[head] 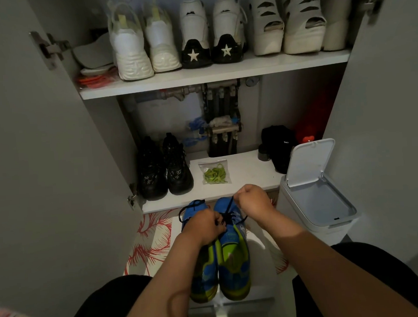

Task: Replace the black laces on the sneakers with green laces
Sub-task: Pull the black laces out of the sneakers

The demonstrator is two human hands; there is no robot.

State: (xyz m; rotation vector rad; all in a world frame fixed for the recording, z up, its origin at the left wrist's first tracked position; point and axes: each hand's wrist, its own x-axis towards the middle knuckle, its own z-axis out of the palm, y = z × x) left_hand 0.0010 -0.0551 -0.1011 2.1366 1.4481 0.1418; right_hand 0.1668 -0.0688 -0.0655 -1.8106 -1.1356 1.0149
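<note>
The open shoe cabinet [198,81] fills the view, its upper shelf lined with white sneakers and sandals. A white flip-lid bin [286,202] stands on the floor to its right with the lid up. On the lower shelf, a pair of black chunky shoes [163,168] sits at the left. The blue-and-green sneakers [234,262] lie side by side on the floor just in front of that shelf (toes pointing toward the person). The right hand [253,199] is a closed fist, pulling a strand of black lace [227,210] up from the right-side sneaker. The left hand [202,226] pinches the lacing lower down with curled fingers. A clear bag of green laces [215,172] rests mid-shelf, apart from both hands.
</note>
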